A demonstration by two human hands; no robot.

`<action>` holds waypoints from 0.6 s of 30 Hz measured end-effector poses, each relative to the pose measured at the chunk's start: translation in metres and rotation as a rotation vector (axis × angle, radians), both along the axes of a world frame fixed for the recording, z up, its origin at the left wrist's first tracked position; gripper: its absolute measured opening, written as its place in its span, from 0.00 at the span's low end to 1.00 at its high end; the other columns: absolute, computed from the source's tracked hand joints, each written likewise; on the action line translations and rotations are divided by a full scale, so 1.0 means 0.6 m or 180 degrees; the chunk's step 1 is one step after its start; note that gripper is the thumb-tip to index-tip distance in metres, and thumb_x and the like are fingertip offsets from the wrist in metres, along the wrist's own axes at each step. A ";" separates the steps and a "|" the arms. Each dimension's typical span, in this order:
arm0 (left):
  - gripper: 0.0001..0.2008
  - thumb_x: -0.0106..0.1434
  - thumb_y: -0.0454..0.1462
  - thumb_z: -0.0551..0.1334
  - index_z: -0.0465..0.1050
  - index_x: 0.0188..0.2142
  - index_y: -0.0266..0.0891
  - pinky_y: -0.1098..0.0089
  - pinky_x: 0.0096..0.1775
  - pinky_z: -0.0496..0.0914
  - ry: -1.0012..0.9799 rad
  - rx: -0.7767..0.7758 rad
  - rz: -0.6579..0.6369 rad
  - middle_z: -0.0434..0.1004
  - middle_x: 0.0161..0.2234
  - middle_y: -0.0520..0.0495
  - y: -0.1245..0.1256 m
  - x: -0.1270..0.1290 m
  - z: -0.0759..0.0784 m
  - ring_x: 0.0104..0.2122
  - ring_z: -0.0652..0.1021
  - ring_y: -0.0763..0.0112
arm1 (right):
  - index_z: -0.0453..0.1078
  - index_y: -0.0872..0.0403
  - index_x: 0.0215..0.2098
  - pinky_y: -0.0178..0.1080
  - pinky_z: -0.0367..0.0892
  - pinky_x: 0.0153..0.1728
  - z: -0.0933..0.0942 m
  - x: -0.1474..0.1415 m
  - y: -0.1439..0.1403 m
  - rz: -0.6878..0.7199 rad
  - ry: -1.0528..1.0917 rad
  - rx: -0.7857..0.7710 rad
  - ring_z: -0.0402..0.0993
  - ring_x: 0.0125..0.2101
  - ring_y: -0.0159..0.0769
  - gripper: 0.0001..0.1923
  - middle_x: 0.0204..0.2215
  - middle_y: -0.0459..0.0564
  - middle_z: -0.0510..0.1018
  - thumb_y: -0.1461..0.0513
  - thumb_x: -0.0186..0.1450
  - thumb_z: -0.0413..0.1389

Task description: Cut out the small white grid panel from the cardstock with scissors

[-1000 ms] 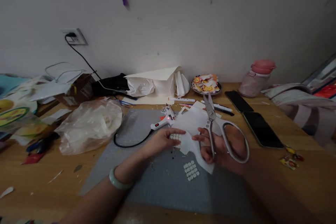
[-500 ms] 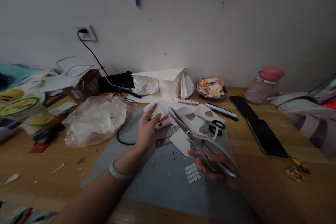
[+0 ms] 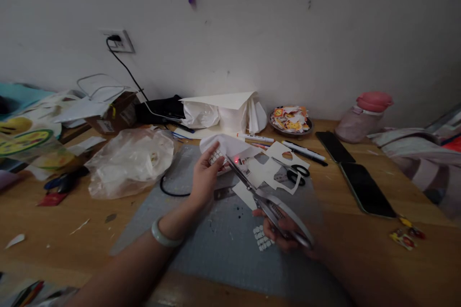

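The left hand (image 3: 204, 177) is closed on a white paper piece (image 3: 225, 146) with small pads, lifted above the grey mat (image 3: 223, 244). The right hand (image 3: 284, 230) grips big metal scissors (image 3: 259, 192), blades toward the paper. The near mat part is mostly free, with 1 pad sheet (image 3: 261, 239) on it. 2 phones (image 3: 355, 172) lie at the right. The far dish (image 3: 291, 122) holds colourful cut scraps.

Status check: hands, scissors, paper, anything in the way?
Left hand holds white paper. Right hand grips silver scissors, blades at paper. Glue gun beneath.
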State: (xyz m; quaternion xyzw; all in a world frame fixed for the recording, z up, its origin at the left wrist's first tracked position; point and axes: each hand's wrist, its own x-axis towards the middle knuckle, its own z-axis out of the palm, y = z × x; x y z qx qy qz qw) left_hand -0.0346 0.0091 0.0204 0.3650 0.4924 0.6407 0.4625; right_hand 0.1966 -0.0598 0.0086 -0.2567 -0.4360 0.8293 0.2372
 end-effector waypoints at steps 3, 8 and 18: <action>0.29 0.52 0.34 0.68 0.72 0.55 0.38 0.75 0.31 0.71 -0.0027 -0.0044 -0.0044 0.78 0.32 0.51 -0.002 0.002 0.001 0.24 0.74 0.79 | 0.70 0.55 0.49 0.28 0.42 0.14 -0.005 0.000 0.000 0.0009 0.0052 -0.0013 0.47 0.13 0.16 0.27 0.27 0.42 0.70 0.47 0.58 0.61; 0.29 0.53 0.34 0.67 0.71 0.56 0.38 0.75 0.31 0.71 0.0071 0.0007 0.0035 0.77 0.31 0.51 -0.003 -0.002 0.003 0.24 0.73 0.78 | 0.72 0.53 0.47 0.28 0.41 0.14 -0.008 0.002 0.000 -0.0027 0.0123 0.0035 0.48 0.13 0.15 0.24 0.27 0.42 0.70 0.48 0.58 0.62; 0.30 0.53 0.35 0.67 0.70 0.56 0.39 0.73 0.33 0.73 -0.0002 -0.0111 -0.0091 0.77 0.32 0.51 -0.004 0.009 -0.008 0.24 0.74 0.77 | 0.70 0.53 0.47 0.27 0.41 0.13 -0.013 0.000 0.002 0.0097 0.0282 -0.0024 0.47 0.12 0.15 0.24 0.27 0.41 0.70 0.49 0.57 0.63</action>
